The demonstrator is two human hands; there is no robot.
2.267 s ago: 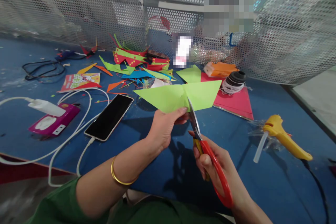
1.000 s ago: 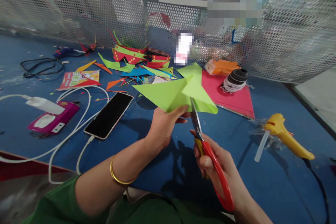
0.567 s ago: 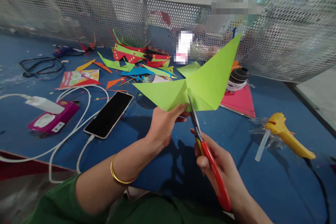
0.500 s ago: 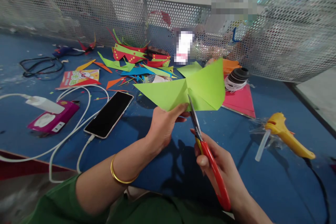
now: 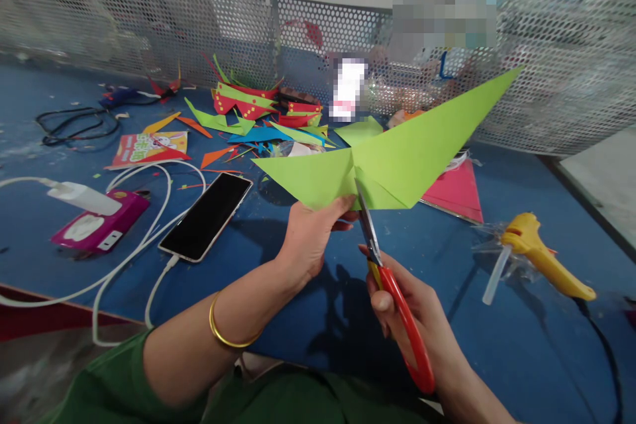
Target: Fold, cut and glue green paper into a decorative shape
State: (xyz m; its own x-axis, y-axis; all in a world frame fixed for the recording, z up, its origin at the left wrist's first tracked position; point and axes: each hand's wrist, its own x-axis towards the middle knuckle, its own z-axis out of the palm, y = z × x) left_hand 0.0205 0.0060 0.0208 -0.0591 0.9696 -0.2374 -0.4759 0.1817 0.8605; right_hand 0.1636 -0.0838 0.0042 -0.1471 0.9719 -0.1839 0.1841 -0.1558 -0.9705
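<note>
Lime green folded paper (image 5: 422, 139) spreads out like two wings above the table. My left hand (image 5: 313, 232) pinches its lower edge near the middle, thumb on top. My right hand (image 5: 412, 305) is wrapped round the handles of red scissors (image 5: 405, 324), whose yellow inner grip shows in part. The blades point up and away, their tips against the paper just right of my left thumb. The blades look almost closed there. The right wing of the paper reaches up to a sharp point at the upper right.
A phone (image 5: 206, 218) on a white cable and a purple power strip (image 5: 102, 222) lie left. Cut paper pieces (image 5: 246, 103) are heaped at the back before a perforated metal screen (image 5: 149, 6). Right are pink paper (image 5: 457, 192) and a yellow glue gun (image 5: 541, 252).
The paper's right wing has opened out to the upper right, from a curled shape to a long point, covering the black round item behind. My hands and the scissors have hardly moved.
</note>
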